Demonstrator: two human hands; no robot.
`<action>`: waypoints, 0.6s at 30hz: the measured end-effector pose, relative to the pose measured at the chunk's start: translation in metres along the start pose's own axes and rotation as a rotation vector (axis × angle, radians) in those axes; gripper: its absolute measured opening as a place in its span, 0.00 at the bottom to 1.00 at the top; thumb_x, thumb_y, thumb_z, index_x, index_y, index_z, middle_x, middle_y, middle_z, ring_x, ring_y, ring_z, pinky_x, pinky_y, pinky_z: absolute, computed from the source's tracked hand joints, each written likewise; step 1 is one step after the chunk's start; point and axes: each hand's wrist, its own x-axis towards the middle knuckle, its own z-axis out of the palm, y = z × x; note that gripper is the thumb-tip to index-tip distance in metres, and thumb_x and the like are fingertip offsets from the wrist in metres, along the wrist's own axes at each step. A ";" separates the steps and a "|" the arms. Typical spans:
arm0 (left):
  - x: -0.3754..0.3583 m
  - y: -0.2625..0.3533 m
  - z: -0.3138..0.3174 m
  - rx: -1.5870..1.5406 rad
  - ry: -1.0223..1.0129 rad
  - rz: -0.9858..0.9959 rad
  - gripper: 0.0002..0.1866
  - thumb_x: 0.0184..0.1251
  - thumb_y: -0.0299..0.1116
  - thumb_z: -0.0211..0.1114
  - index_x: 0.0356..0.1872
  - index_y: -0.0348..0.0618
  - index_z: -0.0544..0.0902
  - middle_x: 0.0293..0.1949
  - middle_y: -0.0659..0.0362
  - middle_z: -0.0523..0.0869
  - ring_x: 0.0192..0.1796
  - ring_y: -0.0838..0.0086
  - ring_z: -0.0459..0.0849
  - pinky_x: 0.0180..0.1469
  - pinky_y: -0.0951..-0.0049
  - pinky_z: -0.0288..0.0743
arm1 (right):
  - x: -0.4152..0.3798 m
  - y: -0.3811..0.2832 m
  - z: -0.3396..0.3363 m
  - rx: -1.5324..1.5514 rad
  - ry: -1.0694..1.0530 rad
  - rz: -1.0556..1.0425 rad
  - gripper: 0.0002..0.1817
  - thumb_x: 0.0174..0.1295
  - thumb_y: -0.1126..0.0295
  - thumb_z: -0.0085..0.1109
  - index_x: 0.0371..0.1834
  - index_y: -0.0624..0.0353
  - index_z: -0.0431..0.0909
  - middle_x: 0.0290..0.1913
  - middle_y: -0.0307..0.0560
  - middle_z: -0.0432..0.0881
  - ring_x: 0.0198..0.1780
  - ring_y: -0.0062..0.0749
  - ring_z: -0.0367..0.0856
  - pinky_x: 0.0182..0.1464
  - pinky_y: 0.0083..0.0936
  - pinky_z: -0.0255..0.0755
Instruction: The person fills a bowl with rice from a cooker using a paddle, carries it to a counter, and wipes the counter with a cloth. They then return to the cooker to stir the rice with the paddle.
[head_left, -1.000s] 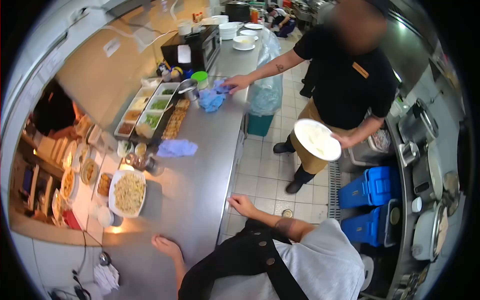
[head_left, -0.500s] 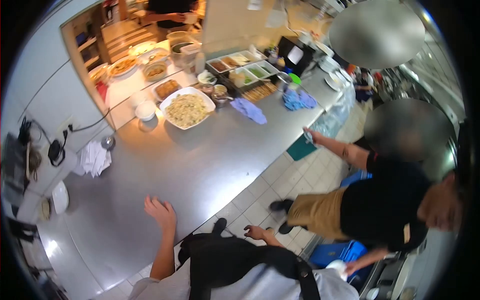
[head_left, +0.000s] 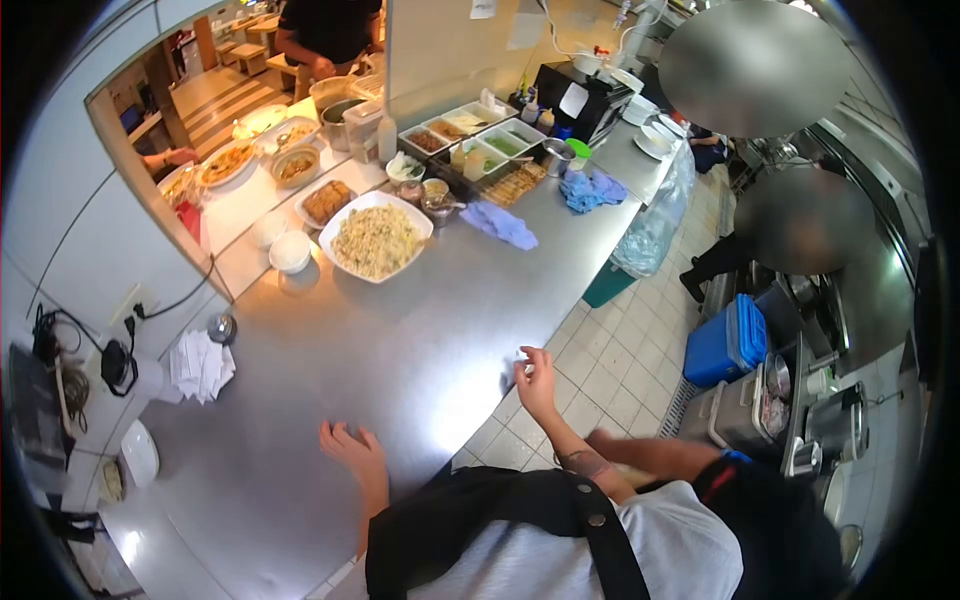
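Observation:
My left hand (head_left: 355, 452) is open, its fingers apart and slightly bent, at the bare steel counter (head_left: 380, 360). By the counter's right edge is my right hand (head_left: 535, 385), fingers curled together around something small and pale that I cannot make out. A large white square bowl (head_left: 427, 229) of rice-like food (head_left: 376, 242) stands farther back. Beside it are a small white bowl (head_left: 290, 252), a dish of browned food (head_left: 327, 202) and a purple cloth (head_left: 498, 225).
Food trays (head_left: 508, 143), skewers (head_left: 515, 184) and a blue cloth (head_left: 592, 190) lie at the back right. White papers (head_left: 201, 366) are at the left. A co-worker's arm (head_left: 655, 458) passes behind my right arm. A blue cooler (head_left: 727, 340) stands on the right.
My right hand has moved up to the counter edge, its fingers now curled. The co-worker on the right has come close behind my right arm. The view has shifted, and my left hand appears lower.

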 end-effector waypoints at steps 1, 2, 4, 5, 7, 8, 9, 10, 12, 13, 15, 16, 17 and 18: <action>0.000 -0.001 0.001 0.008 0.003 0.001 0.19 0.56 0.24 0.60 0.49 0.33 0.69 0.61 0.38 0.64 0.64 0.45 0.61 0.66 0.47 0.54 | 0.009 -0.007 0.003 -0.012 -0.041 -0.048 0.17 0.56 0.78 0.59 0.50 0.58 0.75 0.48 0.52 0.71 0.41 0.38 0.78 0.40 0.29 0.75; 0.002 0.000 0.002 0.000 -0.003 -0.009 0.19 0.56 0.24 0.60 0.49 0.33 0.69 0.61 0.38 0.64 0.64 0.45 0.62 0.65 0.46 0.54 | 0.018 -0.016 0.005 -0.022 -0.082 -0.095 0.17 0.57 0.78 0.58 0.51 0.57 0.76 0.48 0.52 0.71 0.43 0.38 0.77 0.40 0.29 0.76; 0.001 0.003 0.000 -0.006 -0.020 -0.031 0.18 0.57 0.23 0.59 0.48 0.33 0.69 0.60 0.38 0.65 0.63 0.45 0.62 0.64 0.45 0.55 | 0.035 -0.037 0.004 -0.056 -0.148 -0.202 0.19 0.57 0.79 0.57 0.52 0.53 0.77 0.49 0.52 0.70 0.46 0.44 0.76 0.44 0.32 0.76; 0.000 0.004 0.000 -0.006 -0.012 -0.028 0.18 0.57 0.23 0.59 0.48 0.33 0.69 0.60 0.38 0.65 0.63 0.45 0.63 0.64 0.46 0.56 | 0.047 -0.036 0.007 -0.073 -0.165 -0.242 0.18 0.57 0.79 0.56 0.52 0.53 0.77 0.50 0.52 0.70 0.46 0.43 0.77 0.45 0.32 0.75; 0.000 0.005 0.000 -0.004 0.000 -0.009 0.17 0.57 0.22 0.58 0.48 0.33 0.69 0.60 0.38 0.65 0.62 0.45 0.64 0.64 0.48 0.58 | 0.073 -0.027 0.011 -0.104 -0.187 -0.316 0.18 0.57 0.79 0.55 0.51 0.52 0.77 0.50 0.53 0.71 0.47 0.43 0.77 0.46 0.33 0.75; 0.000 0.004 0.001 -0.031 -0.002 -0.044 0.17 0.57 0.22 0.57 0.48 0.33 0.69 0.60 0.38 0.65 0.62 0.45 0.65 0.63 0.49 0.59 | 0.093 -0.021 0.014 -0.099 -0.157 -0.349 0.19 0.56 0.79 0.55 0.52 0.52 0.77 0.51 0.53 0.71 0.47 0.43 0.77 0.47 0.34 0.75; -0.001 0.003 0.002 -0.060 -0.008 -0.082 0.16 0.57 0.22 0.57 0.48 0.33 0.69 0.60 0.38 0.65 0.61 0.46 0.65 0.63 0.49 0.60 | 0.117 -0.018 0.017 -0.096 -0.148 -0.338 0.19 0.56 0.80 0.54 0.52 0.52 0.77 0.51 0.53 0.71 0.47 0.43 0.77 0.47 0.34 0.75; -0.002 0.003 0.004 -0.092 -0.014 -0.121 0.16 0.57 0.22 0.56 0.48 0.33 0.69 0.60 0.38 0.66 0.61 0.46 0.65 0.62 0.50 0.61 | 0.145 -0.015 0.020 -0.095 -0.138 -0.328 0.20 0.56 0.81 0.54 0.52 0.52 0.78 0.52 0.53 0.72 0.47 0.43 0.77 0.48 0.34 0.75; -0.002 0.001 0.005 0.003 0.011 -0.064 0.15 0.56 0.23 0.56 0.46 0.33 0.70 0.59 0.38 0.67 0.60 0.46 0.67 0.61 0.51 0.63 | 0.210 -0.002 0.036 -0.118 -0.125 -0.377 0.21 0.57 0.81 0.53 0.54 0.51 0.78 0.53 0.54 0.73 0.50 0.45 0.77 0.52 0.35 0.73; -0.001 -0.003 0.006 0.044 0.018 -0.024 0.15 0.56 0.24 0.56 0.45 0.33 0.71 0.59 0.38 0.68 0.60 0.46 0.67 0.60 0.51 0.63 | 0.243 0.001 0.044 -0.120 -0.146 -0.402 0.21 0.57 0.80 0.52 0.54 0.51 0.78 0.53 0.54 0.74 0.51 0.47 0.76 0.54 0.36 0.72; -0.005 -0.026 0.016 0.115 -0.044 -0.008 0.14 0.55 0.26 0.57 0.43 0.33 0.72 0.57 0.38 0.71 0.59 0.46 0.69 0.59 0.50 0.64 | 0.307 0.021 0.073 -0.095 -0.178 -0.398 0.17 0.60 0.75 0.54 0.51 0.51 0.80 0.48 0.52 0.75 0.47 0.45 0.78 0.49 0.37 0.73; 0.001 -0.029 0.027 0.133 -0.055 0.013 0.14 0.55 0.27 0.57 0.43 0.34 0.72 0.57 0.38 0.71 0.59 0.46 0.69 0.59 0.50 0.64 | 0.335 0.046 0.097 -0.125 -0.070 -0.517 0.15 0.62 0.71 0.52 0.51 0.49 0.81 0.47 0.53 0.76 0.45 0.45 0.78 0.49 0.35 0.74; 0.007 -0.021 0.041 0.145 -0.031 0.047 0.14 0.55 0.27 0.57 0.43 0.34 0.72 0.56 0.39 0.71 0.58 0.46 0.69 0.58 0.50 0.65 | 0.366 0.078 0.135 -0.026 -0.141 -0.232 0.15 0.61 0.69 0.53 0.50 0.46 0.82 0.49 0.54 0.75 0.45 0.47 0.77 0.50 0.34 0.74; 0.013 -0.011 0.058 0.167 -0.002 0.077 0.14 0.55 0.28 0.57 0.43 0.34 0.73 0.56 0.39 0.71 0.58 0.46 0.69 0.58 0.51 0.65 | 0.370 0.078 0.126 -0.241 -0.183 -0.268 0.15 0.60 0.69 0.53 0.50 0.45 0.82 0.49 0.53 0.75 0.46 0.47 0.76 0.50 0.35 0.74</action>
